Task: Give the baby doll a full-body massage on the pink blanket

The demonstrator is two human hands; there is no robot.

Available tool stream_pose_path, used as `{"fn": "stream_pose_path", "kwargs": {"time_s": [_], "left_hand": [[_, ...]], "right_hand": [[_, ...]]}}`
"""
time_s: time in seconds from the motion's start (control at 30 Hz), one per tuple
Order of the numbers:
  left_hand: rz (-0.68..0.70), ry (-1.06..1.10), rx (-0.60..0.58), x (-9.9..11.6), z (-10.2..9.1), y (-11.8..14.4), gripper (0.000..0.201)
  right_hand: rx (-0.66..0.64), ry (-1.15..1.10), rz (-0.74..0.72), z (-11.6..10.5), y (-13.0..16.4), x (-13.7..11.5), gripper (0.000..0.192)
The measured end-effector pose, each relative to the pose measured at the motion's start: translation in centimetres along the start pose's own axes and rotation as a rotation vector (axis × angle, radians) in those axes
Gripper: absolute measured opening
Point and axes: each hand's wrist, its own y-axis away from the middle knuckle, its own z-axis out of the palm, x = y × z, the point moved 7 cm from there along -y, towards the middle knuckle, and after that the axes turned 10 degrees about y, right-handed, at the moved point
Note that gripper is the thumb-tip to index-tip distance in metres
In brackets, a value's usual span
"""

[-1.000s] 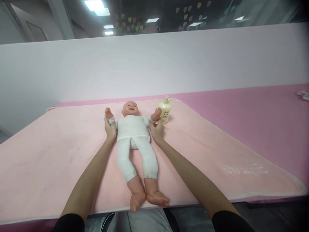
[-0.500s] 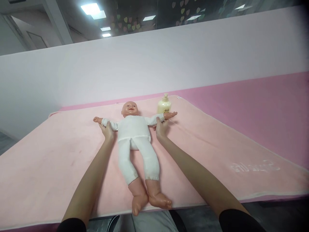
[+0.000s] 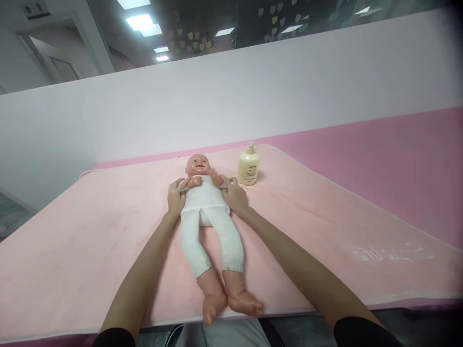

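A baby doll (image 3: 205, 196) in a white cloth suit lies face up, its head away from me and its bare feet near the front edge. Both of its arms are bent inward, with the small hands over the upper chest. My left hand (image 3: 176, 196) is closed around the doll's arm on the left side. On the other side, my right hand (image 3: 235, 194) grips the opposite arm near the wrist. Parts of the doll's sleeves are hidden behind my fingers. A pale yellow pump bottle (image 3: 248, 167) stands upright just beyond my right hand.
A pink towel (image 3: 307, 241) covers much of the pink surface (image 3: 408, 159) under the doll. Behind it rises a low white wall (image 3: 217, 101) with dark glass (image 3: 202, 24) above. My lap shows below the front edge.
My hands have moved inward, folding the doll's arms from stretched out sideways to over its chest. The bottle now shows fully. The view has shifted slightly.
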Motion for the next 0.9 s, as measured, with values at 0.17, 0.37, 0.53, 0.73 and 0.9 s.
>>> {"fn": "stream_pose_path", "kwargs": {"time_s": [0.17,0.37,0.53,0.73,0.9], "left_hand": [[0.021,-0.046,0.001,-0.1,0.0,0.1,0.065],[-0.035,0.035,0.058,-1.0,-0.2,0.0,0.063],[-0.075,0.091,0.075,-1.0,-0.4,-0.1,0.062],[-0.110,0.165,0.111,-0.8,-0.7,0.1,0.064],[-0.141,0.317,0.222,-0.9,-1.5,0.3,0.068]], "right_hand": [[-0.083,0.287,-0.100,0.1,0.2,-1.0,0.054],[-0.022,0.089,-0.041,-0.2,0.3,0.0,0.054],[0.060,-0.233,0.021,-0.8,0.1,0.8,0.054],[0.237,-0.586,0.218,0.2,-0.8,4.0,0.044],[0.274,-0.707,0.366,1.4,-1.0,5.7,0.050]]}}
